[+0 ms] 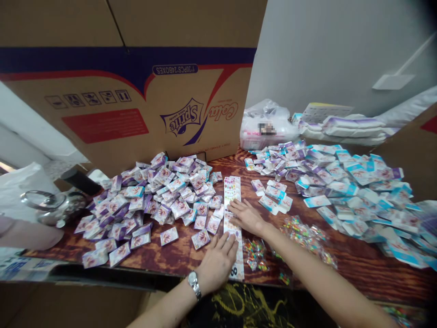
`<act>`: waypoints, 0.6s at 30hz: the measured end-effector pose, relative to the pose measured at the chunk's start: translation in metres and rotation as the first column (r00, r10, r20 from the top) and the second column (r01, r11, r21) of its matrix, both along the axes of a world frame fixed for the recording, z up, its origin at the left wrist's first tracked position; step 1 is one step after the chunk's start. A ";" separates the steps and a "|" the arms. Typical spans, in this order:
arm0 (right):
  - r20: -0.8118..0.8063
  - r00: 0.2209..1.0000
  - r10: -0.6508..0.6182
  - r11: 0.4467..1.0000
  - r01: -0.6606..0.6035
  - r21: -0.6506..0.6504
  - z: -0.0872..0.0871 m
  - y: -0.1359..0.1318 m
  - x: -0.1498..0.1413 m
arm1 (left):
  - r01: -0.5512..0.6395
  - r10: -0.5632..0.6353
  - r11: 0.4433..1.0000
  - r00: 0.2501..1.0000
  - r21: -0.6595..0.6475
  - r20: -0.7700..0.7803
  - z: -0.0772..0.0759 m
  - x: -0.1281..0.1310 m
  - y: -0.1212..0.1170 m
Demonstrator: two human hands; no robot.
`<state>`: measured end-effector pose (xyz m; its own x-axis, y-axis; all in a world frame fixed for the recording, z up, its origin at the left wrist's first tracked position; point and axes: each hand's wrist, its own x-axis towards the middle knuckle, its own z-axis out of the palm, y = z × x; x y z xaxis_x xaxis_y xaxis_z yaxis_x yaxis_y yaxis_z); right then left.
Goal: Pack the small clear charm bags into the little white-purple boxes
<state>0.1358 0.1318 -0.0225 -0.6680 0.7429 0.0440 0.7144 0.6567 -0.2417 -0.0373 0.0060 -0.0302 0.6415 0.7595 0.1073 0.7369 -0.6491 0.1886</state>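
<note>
A long narrow white strip of paper (232, 186), printed with small coloured pictures like stickers, lies lengthwise in front of me on the table. My left hand (218, 260), wearing a silver watch on the wrist, rests with fingers outstretched over its lower left part. Farther up, my right hand (247, 217) lies flat across the strip from the right, fingers extended. Neither hand grips anything. Just left of the strip is a large pile of small filled boxes (179, 207). Clear packets of colourful candies (255, 254) lie to the right, partly under my right forearm.
Flat, unfilled small cartons (355, 182) are heaped at right. A big cardboard box (129, 109) stands behind the pile, with a plastic bag (268, 125) beside it. At left are a metal kettle (56, 207) and a pink bottle (30, 233). The reddish wooden table (344, 248) has a front edge near me.
</note>
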 end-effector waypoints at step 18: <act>-0.326 0.848 0.418 0.908 -0.377 0.183 0.120 -0.115 0.003 | 0.742 0.969 0.213 -0.076 -0.636 0.235 0.073 -0.004 0.014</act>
